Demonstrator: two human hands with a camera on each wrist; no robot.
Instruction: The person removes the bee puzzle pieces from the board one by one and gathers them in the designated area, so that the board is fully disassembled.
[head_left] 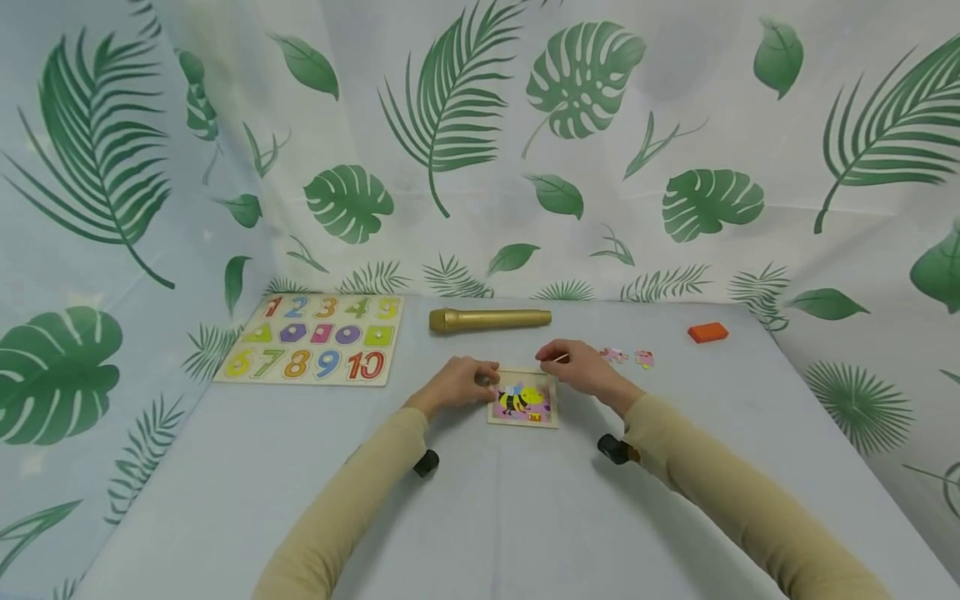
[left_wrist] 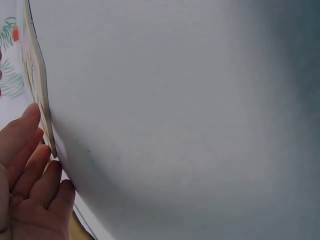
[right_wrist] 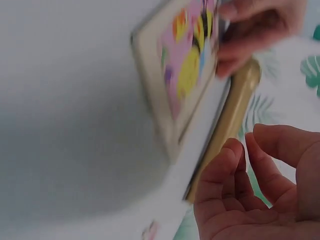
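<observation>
A small wooden bee puzzle (head_left: 522, 403), a pale frame round a pink picture with a yellow and black bee, lies at the middle of the table. At its upper left corner my left hand (head_left: 463, 382) holds the frame's edge, thumb on one side and fingers by the rim in the left wrist view. Just off the upper right corner hovers my right hand (head_left: 588, 368), its fingers (right_wrist: 220, 167) loosely bent. Nothing shows between its thumb and fingertips in the right wrist view. Two pink puzzle pieces (head_left: 644, 358) lie right of that hand.
A wooden number board (head_left: 300, 352) with coloured digits and shapes lies at the back left. Behind the puzzle is a gold toy microphone (head_left: 491, 320). An orange block (head_left: 708, 332) sits at the back right. Leaf-printed cloth (head_left: 480, 192) walls the table's back and sides.
</observation>
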